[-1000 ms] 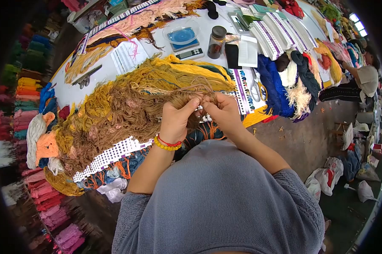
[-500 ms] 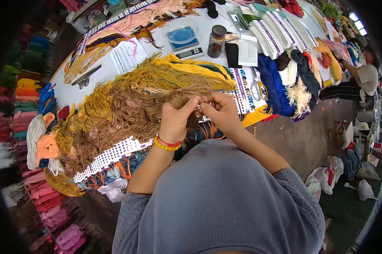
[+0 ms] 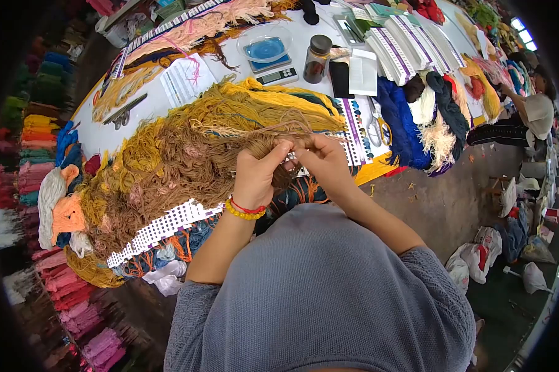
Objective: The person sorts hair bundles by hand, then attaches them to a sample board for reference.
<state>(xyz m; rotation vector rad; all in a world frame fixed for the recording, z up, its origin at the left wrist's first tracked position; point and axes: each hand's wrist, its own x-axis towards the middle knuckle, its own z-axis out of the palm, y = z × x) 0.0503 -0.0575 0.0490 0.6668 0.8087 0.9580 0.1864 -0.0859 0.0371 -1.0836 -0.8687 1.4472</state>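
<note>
1. Here, the left hand [image 3: 255, 177] pinches brown yarn [image 3: 264, 146] near the close edge of the tabletop [image 3: 96, 139].
2. The right hand [image 3: 326, 162] pinches the same bunch just beside, thumbs nearly meeting.
3. A tangled heap [image 3: 168, 149] lies along that edge, mostly leftward.
4. A dark jar [image 3: 317, 60] stands farther in.

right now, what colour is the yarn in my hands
Light brown; the yarn, held between the left hand and right hand, shows best in the head view.
</note>
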